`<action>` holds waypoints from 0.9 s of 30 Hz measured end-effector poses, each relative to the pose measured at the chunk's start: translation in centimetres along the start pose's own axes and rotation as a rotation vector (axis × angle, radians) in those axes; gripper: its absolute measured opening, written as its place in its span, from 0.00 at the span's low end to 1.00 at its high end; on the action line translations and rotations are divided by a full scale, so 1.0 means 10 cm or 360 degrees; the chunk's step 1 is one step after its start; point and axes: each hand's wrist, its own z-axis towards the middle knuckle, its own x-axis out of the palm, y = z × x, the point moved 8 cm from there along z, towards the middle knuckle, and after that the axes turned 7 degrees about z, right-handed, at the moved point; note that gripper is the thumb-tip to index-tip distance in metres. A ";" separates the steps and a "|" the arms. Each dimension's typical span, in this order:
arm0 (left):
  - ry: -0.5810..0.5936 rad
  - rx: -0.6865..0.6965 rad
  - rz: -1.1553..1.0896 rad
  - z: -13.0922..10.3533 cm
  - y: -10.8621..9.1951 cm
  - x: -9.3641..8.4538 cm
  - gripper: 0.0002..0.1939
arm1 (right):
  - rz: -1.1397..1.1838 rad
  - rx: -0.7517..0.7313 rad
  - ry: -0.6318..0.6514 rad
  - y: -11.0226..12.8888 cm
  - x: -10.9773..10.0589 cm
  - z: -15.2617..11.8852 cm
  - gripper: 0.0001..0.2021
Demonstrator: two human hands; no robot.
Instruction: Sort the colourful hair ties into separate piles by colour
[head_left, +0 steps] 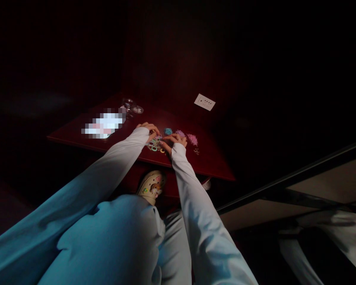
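A mixed pile of small coloured rings and pieces (154, 148) lies near the front edge of the dark red table (206, 160). My left hand (149, 129) is at the pile's left and upper side, its fingers bent over the pieces. From the right, my right hand (175, 141) reaches to the same pile with thumb and forefinger apart. Whether either hand holds a small piece is too small to tell. Behind and right of my hands sit a teal heap (167, 131), a lilac heap (180, 133) and a pink heap (192, 139).
A bright, pixelated screen-like object (104, 125) lies at the table's left. Clear round containers (132, 107) stand at the back left. A white socket plate (204, 102) is on the wall. Below the table shows a beige clog (151, 187) with charms.
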 end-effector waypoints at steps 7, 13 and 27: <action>0.0034 0.0020 0.0027 0.00 -0.02 0.01 0.12 | 0.0081 0.0260 -0.0063 -0.20 0.04 0.06 0.14; 0.0005 0.0023 0.0012 -0.01 -0.02 0.00 0.12 | 0.0055 0.0159 0.0041 -0.13 0.10 0.06 0.14; 0.0016 0.0032 -0.0050 0.00 -0.02 0.00 0.10 | 0.0045 0.0162 0.0006 -0.14 0.08 0.09 0.16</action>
